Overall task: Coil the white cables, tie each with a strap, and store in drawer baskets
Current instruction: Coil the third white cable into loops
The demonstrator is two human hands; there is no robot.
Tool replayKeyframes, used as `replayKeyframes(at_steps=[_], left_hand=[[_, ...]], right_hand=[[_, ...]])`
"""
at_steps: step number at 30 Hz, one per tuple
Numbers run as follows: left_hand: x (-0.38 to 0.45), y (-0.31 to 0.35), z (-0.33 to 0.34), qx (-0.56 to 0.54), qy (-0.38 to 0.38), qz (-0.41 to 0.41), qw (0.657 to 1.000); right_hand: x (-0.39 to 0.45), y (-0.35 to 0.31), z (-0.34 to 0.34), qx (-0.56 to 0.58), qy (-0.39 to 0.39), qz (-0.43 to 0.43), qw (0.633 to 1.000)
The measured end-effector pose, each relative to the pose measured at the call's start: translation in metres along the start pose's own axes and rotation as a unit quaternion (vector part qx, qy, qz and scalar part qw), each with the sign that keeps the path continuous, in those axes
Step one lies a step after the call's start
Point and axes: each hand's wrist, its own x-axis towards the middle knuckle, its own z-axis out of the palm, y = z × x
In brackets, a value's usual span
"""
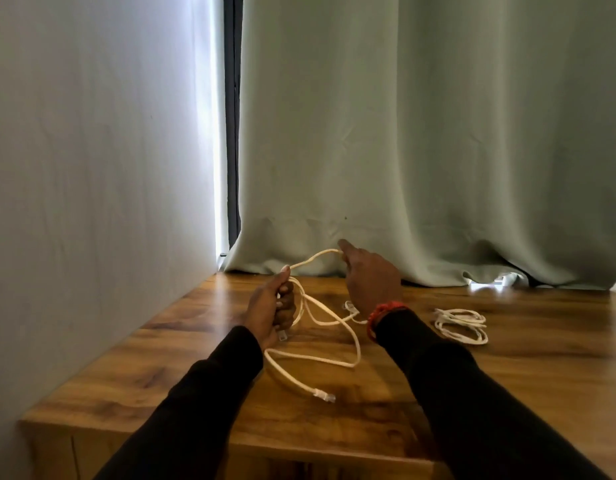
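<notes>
White cable (320, 355) — wood-grain brown table (507, 375)

2 long black sleeves (202, 403), a red beaded bracelet (381, 315) at the right wrist

Head camera looks forward and slightly down, seemingly close over the tabletop (438, 386).
</notes>
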Motion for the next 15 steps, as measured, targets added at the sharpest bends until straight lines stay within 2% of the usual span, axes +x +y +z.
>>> replayKeyframes(at_steps=[3,7,9,12,15], left_hand=[[-0.001,-0.005,0.001,-0.014,-0.011,-0.018,1.0],[0.002,-0.001,-0.008,-0.015,-0.036,-0.042,0.998],[0.001,-0.003,-0.007,0.001,-0.041,-0.049,0.998],[0.0,-0.006,-0.001,0.03,-0.039,-0.053,0.997],[-0.003,-0.008,0.0,0.015,-0.03,-0.054,0.998]], right_hand=[[-0.016,-0.008,0.006,-0.019,0.073,0.039,0.996],[-0.023,-0.019,-0.003,-0.105,0.018,0.072,0.992],[-0.031,-0.019,-0.006,-0.073,-0.014,0.083,0.994],[-0.038,-0.017,-0.005,0.066,-0.073,0.132,0.986],[-0.04,-0.016,-0.005,0.123,-0.084,0.134,0.98]])
